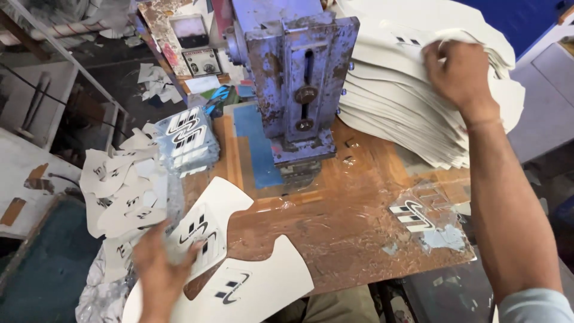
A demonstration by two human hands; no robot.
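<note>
Progress: judged partway. Pile of printed pieces (122,191) heaped loosely at left edge of desk (359,227), each bearing a dark striped mark; tall stack of plain white pieces (406,101) at right rear, apparently still unprocessed and far larger than the finished heap. Press (302,90), blue and rusted, upright at centre rear, plate beneath it bare of any piece. Small bundle of striped transfers (188,140) just left of press, beside blue pad (254,143).

Left hand (158,272): lower left, blurred; fingers loosely spread and laid flat on a printed white piece (206,230) at front left edge of desk; touching, not gripping as far as visible. Second printed piece (251,287) just beside it, overhanging the front edge.

Right hand (457,75): upper right, raised over the plain stack; fingers curled, tips pinching the edge of the topmost sheet; exact closure partly hidden by knuckles.

Loose striped transfer (412,216) near right front of desk, under glossy film, well apart from both hands.

Remaining, by appearance: bulk of white stack.
</note>
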